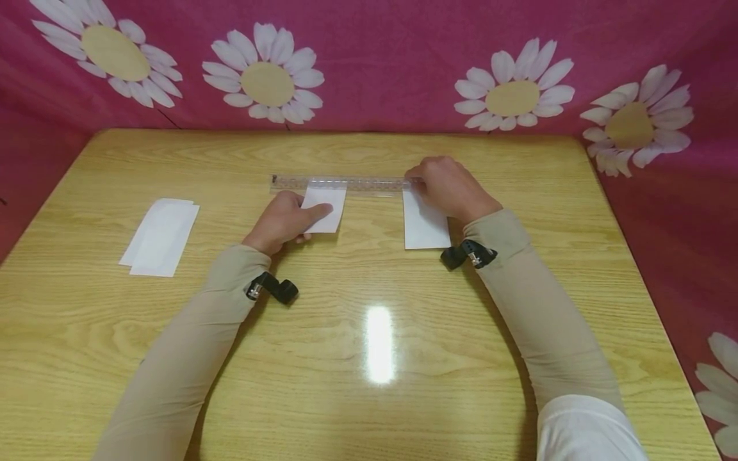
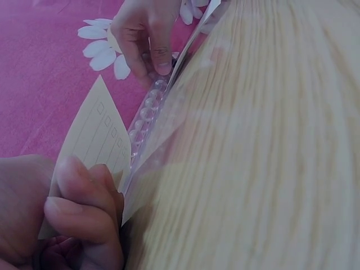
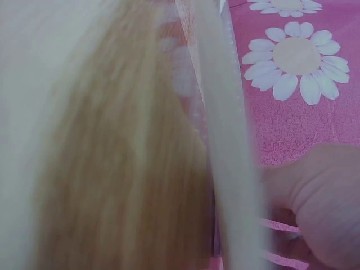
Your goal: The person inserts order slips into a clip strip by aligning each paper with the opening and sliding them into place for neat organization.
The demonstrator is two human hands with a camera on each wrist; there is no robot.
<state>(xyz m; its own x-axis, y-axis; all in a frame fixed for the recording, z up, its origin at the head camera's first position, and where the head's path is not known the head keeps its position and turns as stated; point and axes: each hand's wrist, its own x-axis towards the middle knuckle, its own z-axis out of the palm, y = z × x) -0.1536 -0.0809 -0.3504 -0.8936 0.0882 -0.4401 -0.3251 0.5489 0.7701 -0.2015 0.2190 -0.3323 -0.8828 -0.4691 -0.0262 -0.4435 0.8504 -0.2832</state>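
Left grip is pinching a white card at the clear plastic strip, right grip is holding that strip's end beside a second card.

My feed shows the left hand at eight o'clock gripping a lined cream paper card, the right hand at eleven.

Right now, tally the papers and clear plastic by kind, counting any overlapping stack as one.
White papers at the hands: 2 (one by the left hand, one by the right hand)
Overlapping paper stack: 1
Clear plastic strip: 1
Total: 4
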